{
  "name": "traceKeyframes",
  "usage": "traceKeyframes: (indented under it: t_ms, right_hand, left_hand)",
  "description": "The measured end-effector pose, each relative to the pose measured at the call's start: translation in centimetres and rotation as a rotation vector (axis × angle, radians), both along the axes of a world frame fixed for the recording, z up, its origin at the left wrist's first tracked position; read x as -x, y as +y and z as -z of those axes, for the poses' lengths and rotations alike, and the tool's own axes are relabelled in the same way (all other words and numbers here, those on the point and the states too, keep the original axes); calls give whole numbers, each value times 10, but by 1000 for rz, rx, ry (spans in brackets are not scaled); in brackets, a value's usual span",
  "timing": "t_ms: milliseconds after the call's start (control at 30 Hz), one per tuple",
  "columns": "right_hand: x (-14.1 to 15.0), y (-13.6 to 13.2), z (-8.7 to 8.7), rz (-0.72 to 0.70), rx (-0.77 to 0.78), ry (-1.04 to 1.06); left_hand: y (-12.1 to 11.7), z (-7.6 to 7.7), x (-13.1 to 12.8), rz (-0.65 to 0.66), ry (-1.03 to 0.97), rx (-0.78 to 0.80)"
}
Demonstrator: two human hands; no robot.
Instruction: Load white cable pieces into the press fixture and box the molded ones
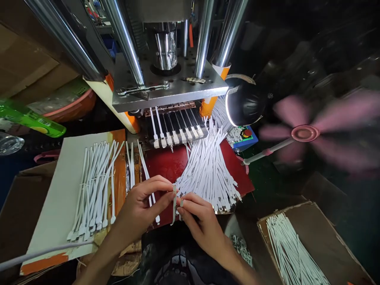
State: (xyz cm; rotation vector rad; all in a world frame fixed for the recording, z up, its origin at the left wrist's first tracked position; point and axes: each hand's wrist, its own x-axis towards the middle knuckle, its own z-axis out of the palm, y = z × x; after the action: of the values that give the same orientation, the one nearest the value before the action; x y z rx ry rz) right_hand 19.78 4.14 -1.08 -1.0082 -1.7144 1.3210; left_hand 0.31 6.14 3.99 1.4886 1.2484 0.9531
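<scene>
My left hand (144, 204) pinches a short white flat cable (174, 211) between thumb and forefinger, with its lower end hanging down. Close beside it, my right hand (202, 217) is closed in a pinch on a small metal connector (181, 202); whether this is joined to the cable I cannot tell. Just beyond my hands, a large bundle of white cables (208, 170) fans out over a red board (166, 162). More white cables with plug ends lie in a row in the black mold (181, 126) under the press plate (172, 93).
Finished-looking white cables (96, 186) lie on a pale board at left. A pink fan (305, 133) spins at right, near a lit lamp (245, 105). A cardboard box (314, 221) holds more cables. A wrench (144, 89) rests on the press; a green bottle (32, 118) lies far left.
</scene>
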Motion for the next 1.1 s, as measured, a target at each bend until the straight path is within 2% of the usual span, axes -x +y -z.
traceKeyframes:
  t_ms: [233, 433, 500, 600, 700, 800, 900, 1000, 1100]
  right_hand:
    - [0, 13, -3, 106, -26, 129]
    - [15, 18, -13, 75, 30, 125]
    - [19, 20, -11, 62, 25, 122]
    - [26, 16, 2, 74, 30, 101]
    - [28, 6, 15, 8, 114, 14]
    - [18, 10, 8, -210, 200, -112]
    - [3, 53, -20, -331, 179, -177]
    - [-1, 124, -44, -262, 55, -182]
    - [12, 193, -49, -194, -23, -193]
  left_hand:
    - [-4, 4, -4, -9, -16, -52]
    - [-5, 0, 1, -57, 64, -107]
    - [-5, -2, 3, -34, 109, -133]
    - [2, -3, 9, -21, 171, -192]
    - [23, 1, 19, -189, 168, -295]
    - [63, 13, 33, -387, 188, -360]
    - [114, 32, 43, -437, 319, -410]
    - [162, 50, 46, -468, 420, -429]
    - [187, 59, 45, -515, 415, -418]
